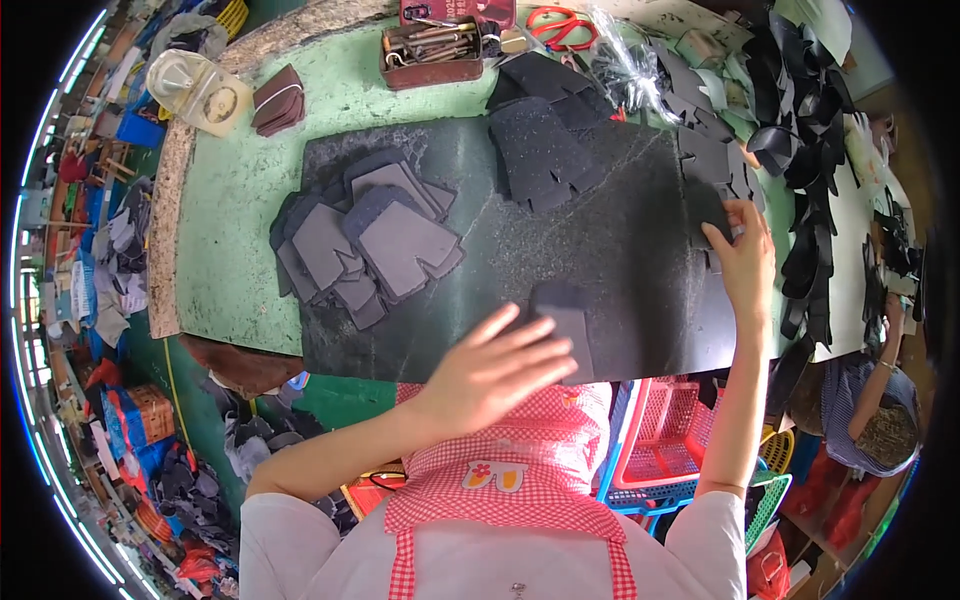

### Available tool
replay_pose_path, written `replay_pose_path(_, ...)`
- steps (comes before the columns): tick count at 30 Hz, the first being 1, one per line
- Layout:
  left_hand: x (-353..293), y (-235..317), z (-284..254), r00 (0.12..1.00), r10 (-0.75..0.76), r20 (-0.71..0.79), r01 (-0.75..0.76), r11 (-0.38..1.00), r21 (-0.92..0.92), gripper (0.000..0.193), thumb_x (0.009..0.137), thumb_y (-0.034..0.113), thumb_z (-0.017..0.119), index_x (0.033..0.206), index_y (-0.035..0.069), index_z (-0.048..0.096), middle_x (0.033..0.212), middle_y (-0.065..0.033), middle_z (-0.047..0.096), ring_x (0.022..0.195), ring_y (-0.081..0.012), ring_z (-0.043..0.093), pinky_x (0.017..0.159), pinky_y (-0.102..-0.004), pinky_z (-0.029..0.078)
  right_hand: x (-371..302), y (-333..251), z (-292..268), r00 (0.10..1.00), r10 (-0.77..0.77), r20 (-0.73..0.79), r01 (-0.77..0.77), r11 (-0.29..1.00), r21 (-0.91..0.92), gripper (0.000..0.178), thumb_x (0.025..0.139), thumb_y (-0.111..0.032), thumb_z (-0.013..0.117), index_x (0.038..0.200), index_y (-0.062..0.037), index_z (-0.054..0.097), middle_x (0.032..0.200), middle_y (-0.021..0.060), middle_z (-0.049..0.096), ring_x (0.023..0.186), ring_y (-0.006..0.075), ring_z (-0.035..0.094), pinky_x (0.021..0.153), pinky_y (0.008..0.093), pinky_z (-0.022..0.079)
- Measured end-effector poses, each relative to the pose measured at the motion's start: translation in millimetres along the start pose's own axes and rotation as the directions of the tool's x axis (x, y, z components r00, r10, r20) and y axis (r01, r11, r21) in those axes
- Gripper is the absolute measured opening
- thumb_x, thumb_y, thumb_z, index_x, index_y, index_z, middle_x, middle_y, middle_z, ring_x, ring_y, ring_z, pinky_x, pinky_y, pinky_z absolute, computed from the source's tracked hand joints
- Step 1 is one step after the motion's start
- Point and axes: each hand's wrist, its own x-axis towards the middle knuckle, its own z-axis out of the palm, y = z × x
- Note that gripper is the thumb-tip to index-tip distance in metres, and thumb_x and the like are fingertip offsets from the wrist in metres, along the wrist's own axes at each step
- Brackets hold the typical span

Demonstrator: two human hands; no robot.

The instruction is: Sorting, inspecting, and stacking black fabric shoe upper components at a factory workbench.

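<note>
- While I look down through the head camera, I see my left hand (pixel 495 365) lying flat and loose, fingers spread, on a dark grey cut piece (pixel 566 325) at the near edge of the big black mat (pixel 600 240).
- My right hand (pixel 745 262) is at the far right edge of the mat. Its fingertips pinch a dark piece (pixel 722 180) from the heap there.
- One pile of grey pieces (pixel 365 245) sits on the left part of the mat, well apart from both hands.
- Another stack of black pieces (pixel 540 150) sits at the top middle.
- The mat lies on a green worktop (pixel 235 190).
- At the far side are a tin of tools (pixel 432 52) and red scissors (pixel 560 25).
- A pink basket (pixel 660 440) is below the worktop.
</note>
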Motion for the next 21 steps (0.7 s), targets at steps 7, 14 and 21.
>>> replay_pose_path(7,-17.7,-32.4,-106.4,0.73,0.038,-0.683,0.218,0.933,0.285,0.023,0.099,0.005,0.052,0.111,-0.006,0.068,0.114,-0.0211,0.071,0.119,-0.0347,0.065,0.112,-0.0535,0.037,-1.4,16.2,0.7,0.999,0.023,0.025,-0.026,0.992,0.125,0.032,0.083,-0.015,0.076,0.107,-0.0035,0.058,0.088,0.0077,0.059,0.083,0.0209,0.058,0.077,0.0338,0.048)
replay_pose_path(14,-35.5,-58.7,-102.0,0.925,-0.277,-0.261,0.361,0.858,0.367,0.025,0.086,0.012,0.073,0.111,0.009,0.074,0.12,-0.0096,0.071,0.124,-0.0316,0.061,0.116,-0.0585,0.027,-6.1,38.8,-5.9,0.979,0.175,0.106,-0.204,0.798,0.567,0.024,0.097,-0.021,0.066,0.101,0.0024,0.065,0.083,-0.0018,0.061,0.079,0.0056,0.051,0.074,0.0232,0.043)
replay_pose_path(21,97.1,-45.3,-46.1,0.866,-0.157,-0.475,0.263,0.951,0.166,0.033,0.085,0.02,0.075,0.116,0.009,0.072,0.131,-0.0108,0.065,0.134,-0.035,0.05,0.118,-0.0549,0.027,-18.2,-15.1,-5.3,0.955,0.022,0.294,-0.225,0.699,0.678,0.018,0.097,-0.014,0.067,0.107,0.0008,0.067,0.089,-0.0048,0.064,0.082,0.0025,0.053,0.074,0.019,0.042)
